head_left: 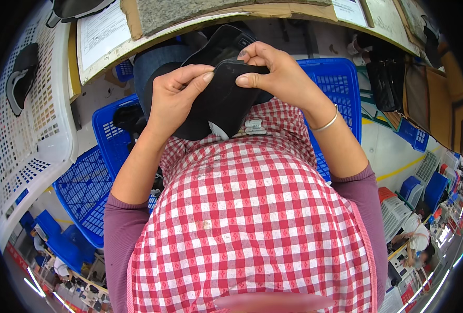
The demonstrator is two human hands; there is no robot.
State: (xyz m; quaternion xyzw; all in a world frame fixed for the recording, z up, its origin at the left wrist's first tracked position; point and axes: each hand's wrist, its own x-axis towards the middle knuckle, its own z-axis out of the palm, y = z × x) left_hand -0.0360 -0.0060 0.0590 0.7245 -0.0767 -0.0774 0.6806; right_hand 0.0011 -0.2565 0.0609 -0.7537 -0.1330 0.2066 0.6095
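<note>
Above my lap, both hands grip the top edge of a soft black fabric piece, which looks like a shoe upper. Thumb and fingertips of my left hand pinch the edge near its middle. A short way to the right, my right hand pinches the same edge between thumb and index finger. The piece hangs down over my red-and-white checked apron. A small white patch shows at its lower end. Behind my hands, more black material rises toward the bench; I cannot tell whether it is one with the held piece.
A worktable with a stone slab and paper sheets stands just ahead. At left, a white perforated basket holds a black-and-grey piece. Blue crates flank my legs on both sides. A person sits at the far lower right.
</note>
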